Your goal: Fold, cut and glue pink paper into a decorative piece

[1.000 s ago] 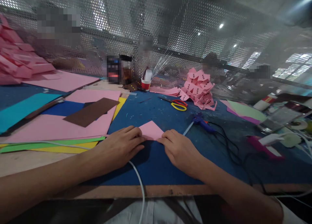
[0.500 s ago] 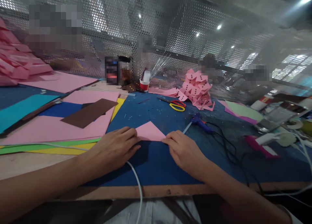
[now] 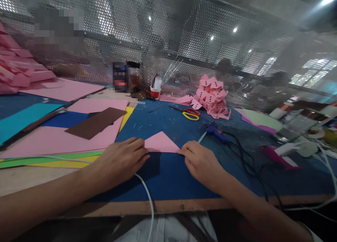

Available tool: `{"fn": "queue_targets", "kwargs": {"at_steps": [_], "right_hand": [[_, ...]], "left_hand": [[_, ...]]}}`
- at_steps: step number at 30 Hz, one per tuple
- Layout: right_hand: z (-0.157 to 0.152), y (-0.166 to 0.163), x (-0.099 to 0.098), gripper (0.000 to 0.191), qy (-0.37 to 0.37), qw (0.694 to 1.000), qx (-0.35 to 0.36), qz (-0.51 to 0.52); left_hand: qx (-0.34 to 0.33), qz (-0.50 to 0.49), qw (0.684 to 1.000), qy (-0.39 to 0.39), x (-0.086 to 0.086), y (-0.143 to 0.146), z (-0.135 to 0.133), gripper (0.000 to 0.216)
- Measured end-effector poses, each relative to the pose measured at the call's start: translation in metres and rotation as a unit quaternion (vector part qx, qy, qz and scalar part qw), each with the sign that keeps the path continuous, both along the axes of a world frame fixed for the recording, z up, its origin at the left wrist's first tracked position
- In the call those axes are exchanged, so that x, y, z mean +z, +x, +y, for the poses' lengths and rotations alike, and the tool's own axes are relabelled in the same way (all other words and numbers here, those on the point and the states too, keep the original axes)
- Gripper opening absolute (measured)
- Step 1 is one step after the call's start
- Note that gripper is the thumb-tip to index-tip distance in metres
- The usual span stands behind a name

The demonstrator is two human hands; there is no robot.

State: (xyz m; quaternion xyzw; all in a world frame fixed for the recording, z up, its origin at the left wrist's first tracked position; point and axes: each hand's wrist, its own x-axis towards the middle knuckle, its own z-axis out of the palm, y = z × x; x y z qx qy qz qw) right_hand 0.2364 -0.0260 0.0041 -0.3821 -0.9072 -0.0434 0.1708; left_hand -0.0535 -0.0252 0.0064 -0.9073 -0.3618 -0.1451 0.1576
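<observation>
A pink paper (image 3: 162, 143), triangular in the part that shows, lies on the blue work mat (image 3: 171, 178) with its point facing away from me. My left hand (image 3: 127, 157) has closed fingers over its left corner, which they hide. At the right corner, my right hand (image 3: 200, 161) pinches the paper between thumb and fingertips. A blue glue gun (image 3: 217, 133) lies just beyond my right hand, its pale glue stick pointing towards that hand.
Scissors (image 3: 191, 115) with red and yellow handles lie ahead. Behind them stands a stack of dotted pink folded pieces (image 3: 212, 96). Pink sheets (image 3: 105, 140) and a brown strip (image 3: 96, 122) lie left. A white cable (image 3: 147, 193) crosses the front edge; black cords (image 3: 243, 154) run right.
My right hand has shifted slightly to the right along the paper's corner, and my left hand slightly to the left. Both keep hold of the pink paper.
</observation>
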Motion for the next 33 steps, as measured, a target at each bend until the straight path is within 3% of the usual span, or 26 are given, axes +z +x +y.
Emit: {"fn": "queue_targets", "kwargs": {"at_steps": [20,33], "right_hand": [[-0.0054,-0.0011,0.0028,0.025,0.021,0.999,-0.044,-0.017],[-0.0027,0.0017,-0.0006,0.023,0.033,0.998,-0.059,-0.015]], "left_hand": [[0.009,-0.023,1.000,-0.009,-0.0016,-0.0026,-0.0005,0.029],[0.076,0.017,0.997,-0.024,0.0000,-0.0074,-0.0049,0.033]]}}
